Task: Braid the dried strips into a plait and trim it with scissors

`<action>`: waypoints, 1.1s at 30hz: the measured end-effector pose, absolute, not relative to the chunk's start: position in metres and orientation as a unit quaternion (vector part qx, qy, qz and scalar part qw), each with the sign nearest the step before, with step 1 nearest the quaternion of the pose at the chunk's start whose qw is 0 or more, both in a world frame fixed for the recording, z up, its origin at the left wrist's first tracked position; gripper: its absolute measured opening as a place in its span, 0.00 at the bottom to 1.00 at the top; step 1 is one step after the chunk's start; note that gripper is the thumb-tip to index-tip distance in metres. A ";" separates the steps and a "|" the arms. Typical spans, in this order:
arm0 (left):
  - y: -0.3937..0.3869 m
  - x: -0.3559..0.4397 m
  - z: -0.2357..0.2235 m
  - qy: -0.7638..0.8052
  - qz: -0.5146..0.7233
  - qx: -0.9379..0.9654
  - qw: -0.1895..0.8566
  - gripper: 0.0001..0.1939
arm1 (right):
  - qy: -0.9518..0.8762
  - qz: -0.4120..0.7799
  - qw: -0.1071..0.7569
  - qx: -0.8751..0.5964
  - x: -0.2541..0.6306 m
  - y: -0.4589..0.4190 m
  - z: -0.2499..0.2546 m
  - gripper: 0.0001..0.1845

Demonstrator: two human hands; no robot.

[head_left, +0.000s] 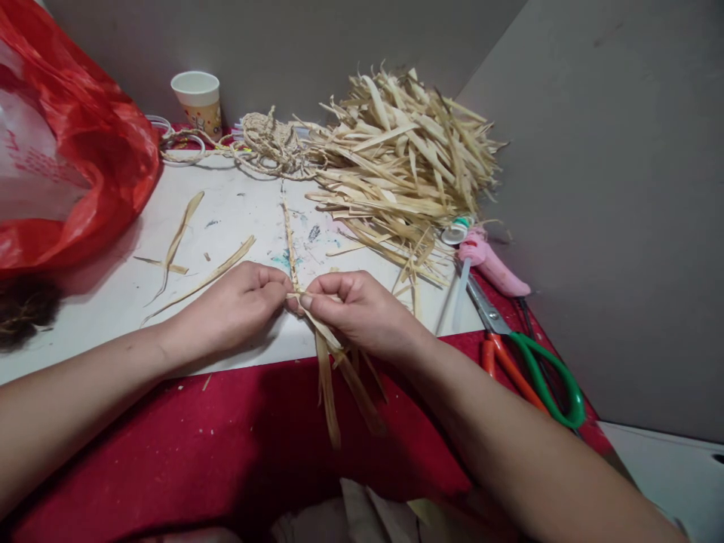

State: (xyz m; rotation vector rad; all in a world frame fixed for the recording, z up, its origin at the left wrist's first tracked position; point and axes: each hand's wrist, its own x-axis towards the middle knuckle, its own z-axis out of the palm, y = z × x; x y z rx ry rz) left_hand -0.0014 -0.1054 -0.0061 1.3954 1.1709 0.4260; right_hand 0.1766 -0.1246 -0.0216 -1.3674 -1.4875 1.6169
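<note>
The left hand [249, 302] and the right hand [362, 309] meet over the near edge of a white board [243, 196], their fingertips close together at the lower end of a thin braided cord [289, 237]. The left hand is curled, thumb and forefinger pinching the braid from its left side; its other fingers are folded in. The right hand pinches the strands just beside it, thumb on top and forefinger bent behind. The finished part of the cord runs from the fingers straight away over the board, while loose husk strips [326, 385] fan out below the hands and hang past the board's edge over a red cloth [170, 445].

Left of the cord, a few separate dry strips [182, 230] lie on the board, one of them reaching close to the left wrist. At the far side, a coil of plaited cord [268, 143] sits between a patterned paper cup [197, 102] and a large heap of dried husk strips [412, 151]. A red plastic bag [107, 143] bulges in at the left, with a dark brown fibrous bundle [26, 311] near its lower edge. To the right of the right hand lie a pink glue gun [492, 264], a translucent glue stick [462, 294] at its nozzle and scissors with a green handle [551, 377]. Orange handles [517, 377] show beside the green one; whether they belong to the same tool is unclear.
</note>
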 end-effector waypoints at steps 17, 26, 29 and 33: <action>-0.105 0.000 -0.009 0.479 0.176 0.603 0.613 0.11 | -0.611 0.544 0.277 -0.504 0.177 -0.126 -0.019 0.12; -0.109 0.002 -0.004 0.488 0.171 0.690 0.506 0.15 | -0.609 0.500 0.273 -0.552 0.184 -0.131 -0.011 0.14; -0.110 0.003 -0.004 0.488 0.177 0.695 0.498 0.15 | -0.559 0.543 0.295 -0.554 0.175 -0.138 -0.011 0.13; -0.109 0.002 -0.009 0.474 0.189 0.665 0.545 0.13 | -0.612 0.493 0.288 -0.547 0.163 -0.148 -0.017 0.12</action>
